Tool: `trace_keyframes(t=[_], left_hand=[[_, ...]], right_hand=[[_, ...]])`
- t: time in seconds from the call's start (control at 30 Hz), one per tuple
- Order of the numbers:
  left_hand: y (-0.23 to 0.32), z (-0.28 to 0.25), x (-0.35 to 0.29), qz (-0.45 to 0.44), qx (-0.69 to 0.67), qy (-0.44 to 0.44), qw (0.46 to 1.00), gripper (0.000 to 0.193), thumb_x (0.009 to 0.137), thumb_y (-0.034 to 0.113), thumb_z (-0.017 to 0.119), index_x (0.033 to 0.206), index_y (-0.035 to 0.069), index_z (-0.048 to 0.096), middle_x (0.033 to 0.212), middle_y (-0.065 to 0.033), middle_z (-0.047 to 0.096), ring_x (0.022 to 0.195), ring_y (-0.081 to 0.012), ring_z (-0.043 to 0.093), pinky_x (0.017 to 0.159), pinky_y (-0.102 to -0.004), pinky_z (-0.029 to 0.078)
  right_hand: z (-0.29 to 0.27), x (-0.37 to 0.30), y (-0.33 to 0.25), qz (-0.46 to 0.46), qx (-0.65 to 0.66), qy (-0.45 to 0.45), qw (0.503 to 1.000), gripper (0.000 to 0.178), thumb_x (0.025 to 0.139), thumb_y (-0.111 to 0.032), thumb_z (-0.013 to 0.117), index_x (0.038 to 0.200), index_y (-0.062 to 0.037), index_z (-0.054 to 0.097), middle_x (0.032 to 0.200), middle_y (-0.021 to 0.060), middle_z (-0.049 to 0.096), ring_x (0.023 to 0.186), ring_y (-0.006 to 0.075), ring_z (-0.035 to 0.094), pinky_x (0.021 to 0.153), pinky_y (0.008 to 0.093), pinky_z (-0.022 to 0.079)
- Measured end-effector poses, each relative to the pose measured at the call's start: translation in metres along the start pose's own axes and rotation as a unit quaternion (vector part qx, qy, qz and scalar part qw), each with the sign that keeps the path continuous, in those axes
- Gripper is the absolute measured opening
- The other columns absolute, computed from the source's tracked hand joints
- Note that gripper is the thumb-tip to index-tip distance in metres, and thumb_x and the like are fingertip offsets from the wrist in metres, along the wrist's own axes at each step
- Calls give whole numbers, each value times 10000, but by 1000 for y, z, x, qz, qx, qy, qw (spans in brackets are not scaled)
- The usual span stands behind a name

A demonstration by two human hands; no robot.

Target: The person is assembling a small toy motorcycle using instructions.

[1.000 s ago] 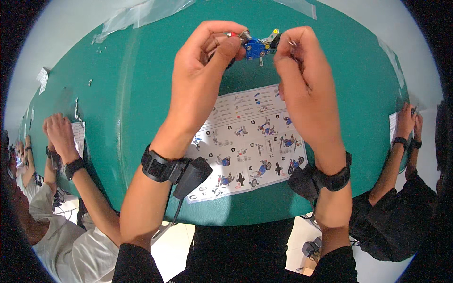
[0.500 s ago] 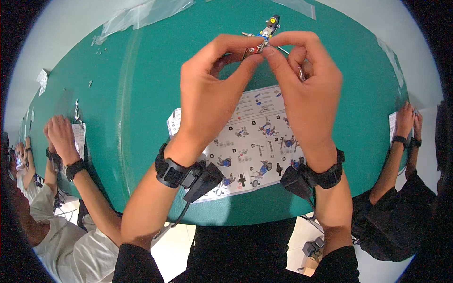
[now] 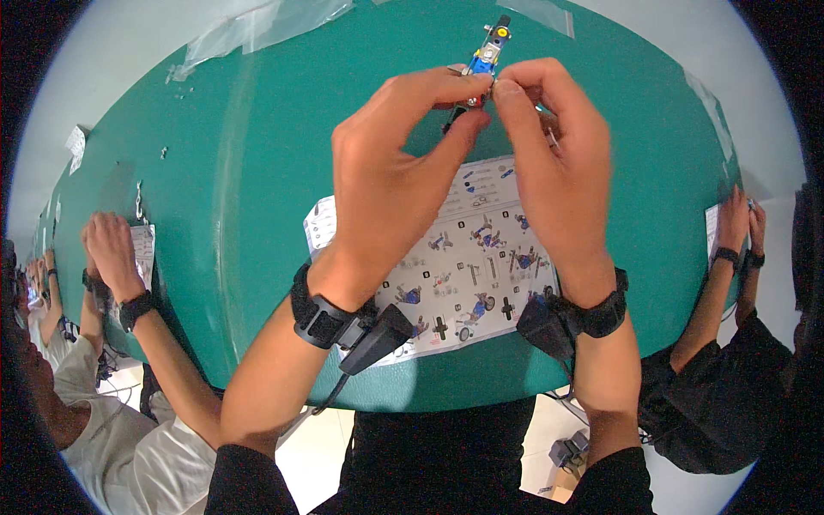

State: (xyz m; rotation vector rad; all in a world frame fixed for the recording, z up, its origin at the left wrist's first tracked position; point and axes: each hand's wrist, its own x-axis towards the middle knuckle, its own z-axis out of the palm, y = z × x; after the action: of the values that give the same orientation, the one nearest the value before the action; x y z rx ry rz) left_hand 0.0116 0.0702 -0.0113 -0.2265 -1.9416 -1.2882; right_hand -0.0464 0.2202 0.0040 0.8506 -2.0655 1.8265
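Note:
Above the sheet's far edge, my left hand (image 3: 390, 167) is closed, its thumb and index finger pinching a small toy model (image 3: 486, 64). Blue, yellow, black, red and metal parts make up the model, and its long end points away from me, up past my fingertips. My right hand (image 3: 562, 154) is closed too, thumb and index finger pinched together at the model's right side. Its other fingers curl in, with a thin shiny piece (image 3: 552, 136) showing among them. My fingers hide the near part of the model.
A printed instruction sheet (image 3: 455, 292) with small pictures of model parts lies under my wrists on the green table (image 3: 283, 189). Clear plastic bags (image 3: 266, 26) lie along the far edge. Small metal bits (image 3: 139, 202) rest at the left. Other people's hands (image 3: 116, 249) work at both sides.
The model has tilted more upright, and more of its blue and yellow part shows. My left hand has shifted slightly down; my right fingertips have moved a little along the model's side.

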Motion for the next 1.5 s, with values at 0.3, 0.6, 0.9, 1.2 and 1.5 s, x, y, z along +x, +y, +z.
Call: trace_keyframes(t=[0.3,0.6,0.9,1.2,1.5], left_hand=[[0,-10,5,40,76,-36,996,279,906,-56,804,1174,19,797,1171,-131,801,1078,-240,765,961,-342,595],[1,-11,4,-6,47,-52,997,270,950,-59,787,1216,-14,783,1211,-115,796,1118,-186,746,1018,-325,582],[-3,-9,3,-8,17,-47,999,281,920,-70,796,1191,4,784,1188,-131,793,1058,-218,760,952,-339,599],[-1,-9,2,-49,-14,-60,997,269,957,-78,775,1220,-20,770,1247,-123,777,1154,-192,733,1049,-333,580],[-3,-11,2,-57,-26,-60,996,260,963,-61,780,1218,-10,777,1251,-121,774,1156,-195,730,1050,-333,576]], right_hand=[[-8,3,-6,234,169,-123,950,335,1111,-307,645,973,-11,719,771,-15,626,685,71,552,601,267,399],[-2,1,-3,100,62,-34,992,190,1056,-185,741,1063,3,764,963,30,770,870,48,657,706,238,508],[-7,6,0,43,22,-30,998,164,1012,-140,794,1069,11,762,947,17,766,812,21,637,659,213,490],[-8,3,-3,124,58,-28,990,166,999,-153,800,1050,4,784,916,7,770,775,15,616,626,211,459],[-6,3,-11,76,2,-24,997,116,974,-81,808,1050,-14,751,923,-4,760,652,-13,530,535,213,376]])
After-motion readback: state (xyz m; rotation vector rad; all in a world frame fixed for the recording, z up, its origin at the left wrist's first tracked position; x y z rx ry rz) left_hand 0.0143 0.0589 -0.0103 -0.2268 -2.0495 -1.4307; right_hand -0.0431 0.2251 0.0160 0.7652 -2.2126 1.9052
